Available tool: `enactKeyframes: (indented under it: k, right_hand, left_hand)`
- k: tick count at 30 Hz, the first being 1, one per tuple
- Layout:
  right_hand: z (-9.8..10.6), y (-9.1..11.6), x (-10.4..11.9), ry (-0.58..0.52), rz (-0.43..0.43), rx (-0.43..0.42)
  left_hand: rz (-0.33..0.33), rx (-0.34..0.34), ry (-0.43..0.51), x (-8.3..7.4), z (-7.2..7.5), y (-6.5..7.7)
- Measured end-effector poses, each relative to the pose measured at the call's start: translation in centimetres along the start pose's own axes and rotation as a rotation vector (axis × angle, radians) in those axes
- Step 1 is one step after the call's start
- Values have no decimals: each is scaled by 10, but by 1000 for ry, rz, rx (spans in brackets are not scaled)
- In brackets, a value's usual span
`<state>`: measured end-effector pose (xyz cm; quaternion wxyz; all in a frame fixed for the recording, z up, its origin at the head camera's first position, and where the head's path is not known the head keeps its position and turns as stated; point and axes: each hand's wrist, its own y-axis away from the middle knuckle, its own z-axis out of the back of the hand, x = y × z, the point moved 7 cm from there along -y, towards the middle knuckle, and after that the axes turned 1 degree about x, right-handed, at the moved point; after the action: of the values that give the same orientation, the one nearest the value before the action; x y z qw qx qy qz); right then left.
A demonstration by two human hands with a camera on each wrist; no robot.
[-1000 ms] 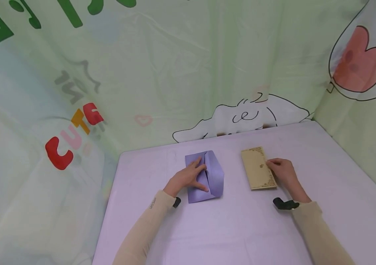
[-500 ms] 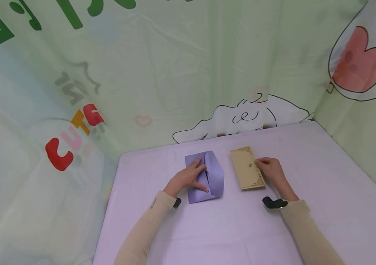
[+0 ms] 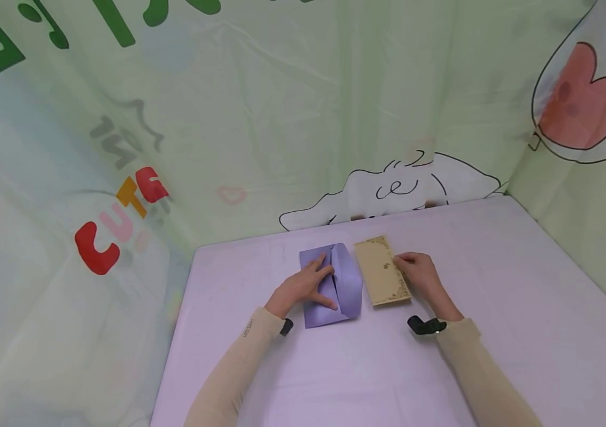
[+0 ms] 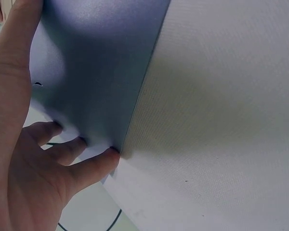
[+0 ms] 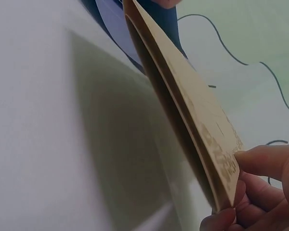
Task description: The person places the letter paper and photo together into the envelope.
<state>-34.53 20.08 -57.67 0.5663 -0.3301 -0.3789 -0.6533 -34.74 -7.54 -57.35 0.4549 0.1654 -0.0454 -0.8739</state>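
A purple envelope lies on the table with its flap folded out to the right. My left hand rests on it with fingers spread; in the left wrist view the fingertips press near the edge of the purple paper. Just right of the envelope is a tan folded card with brown ornamental corners. My right hand pinches the card's right edge between thumb and fingers. In the right wrist view the card is tilted, its folded layers showing from the side, its far end overlapping the envelope.
The table is covered in a pale lilac cloth. Behind it hangs a green printed curtain, which also closes off the left and right sides. Black wrist camera mounts sit at both cuffs.
My right hand has moved left with the card, bringing it from well apart to right beside the envelope's flap. My left hand has stayed in place on the envelope.
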Motion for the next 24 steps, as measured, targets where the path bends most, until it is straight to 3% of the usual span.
enactKeyframes:
  k: [11,24]
  right_hand:
    - [-24,0,9,-15,-20,25]
    - [-47,0,25,-6,49,35]
  left_hand:
    - [-14,-21,-17,1,-1,-2]
    - [22,-3,-21,1,-1,-2]
